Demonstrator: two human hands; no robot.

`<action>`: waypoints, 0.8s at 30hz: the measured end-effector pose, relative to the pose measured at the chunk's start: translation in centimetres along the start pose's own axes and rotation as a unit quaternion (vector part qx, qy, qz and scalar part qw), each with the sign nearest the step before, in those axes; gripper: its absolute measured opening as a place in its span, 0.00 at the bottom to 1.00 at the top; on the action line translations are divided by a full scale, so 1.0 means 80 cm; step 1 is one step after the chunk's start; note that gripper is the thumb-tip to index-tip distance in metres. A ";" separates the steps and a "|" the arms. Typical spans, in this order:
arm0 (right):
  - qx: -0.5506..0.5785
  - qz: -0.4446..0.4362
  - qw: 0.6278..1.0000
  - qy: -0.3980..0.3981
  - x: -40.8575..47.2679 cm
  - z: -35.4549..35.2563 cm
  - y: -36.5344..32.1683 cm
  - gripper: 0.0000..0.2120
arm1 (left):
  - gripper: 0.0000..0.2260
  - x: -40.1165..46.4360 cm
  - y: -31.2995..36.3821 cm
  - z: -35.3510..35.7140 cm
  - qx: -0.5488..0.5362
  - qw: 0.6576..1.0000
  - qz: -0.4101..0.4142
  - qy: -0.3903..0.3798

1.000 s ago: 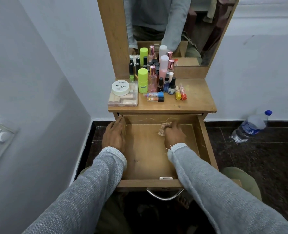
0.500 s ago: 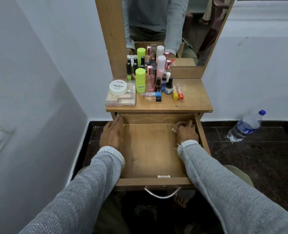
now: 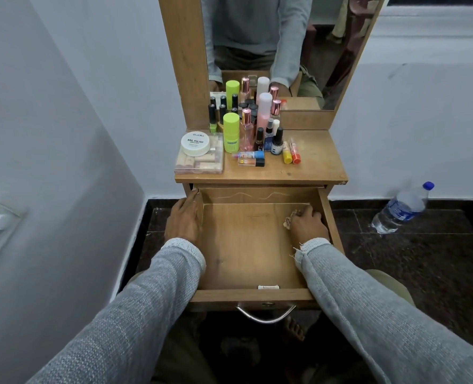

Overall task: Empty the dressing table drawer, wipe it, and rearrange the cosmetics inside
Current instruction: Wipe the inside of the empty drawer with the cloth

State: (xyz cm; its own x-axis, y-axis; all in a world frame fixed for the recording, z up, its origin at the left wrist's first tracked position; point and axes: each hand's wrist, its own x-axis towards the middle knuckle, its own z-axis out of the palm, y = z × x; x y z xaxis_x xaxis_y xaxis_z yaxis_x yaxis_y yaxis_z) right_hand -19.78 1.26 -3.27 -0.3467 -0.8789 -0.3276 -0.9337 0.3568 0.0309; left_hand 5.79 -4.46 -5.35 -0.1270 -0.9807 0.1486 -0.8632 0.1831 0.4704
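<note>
Sensibly, the left hand [image 3: 184, 218] lies flat along the drawer [image 3: 246, 261] wall to steady it, while the right hand [image 3: 307, 224] presses a cloth [image 3: 288, 221] into its corner, cosmetics [image 3: 246, 134] parked above.

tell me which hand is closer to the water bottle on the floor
Right. The right hand is inside the drawer by its right wall, the side facing the water bottle; the left hand rests on the drawer's far left wall.

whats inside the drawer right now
No cosmetics: the drawer shows bare wood. The right hand presses a small cloth into its back right corner, and a small white catch sits at its front. The hand covers most of the cloth.
</note>
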 end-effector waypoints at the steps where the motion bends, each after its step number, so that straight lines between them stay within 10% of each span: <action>1: 0.001 0.000 1.000 0.001 0.001 0.000 0.000 0.21 | 0.24 0.000 -0.001 0.001 0.004 1.000 -0.002 -0.005; 24: 0.001 -0.026 0.999 -0.034 -0.012 -0.006 -0.023 0.21 | 0.25 0.003 -0.008 0.007 0.006 1.000 -0.001 -0.008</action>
State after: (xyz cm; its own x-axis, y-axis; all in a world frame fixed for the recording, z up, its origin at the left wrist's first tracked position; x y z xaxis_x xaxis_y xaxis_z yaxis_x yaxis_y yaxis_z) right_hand -17.74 1.30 -2.58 -0.2904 -0.8727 -0.3925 -0.9501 0.3117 0.0098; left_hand 6.05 -4.85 -6.07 -0.1326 -0.9820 0.1346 -0.8692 0.1805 0.4604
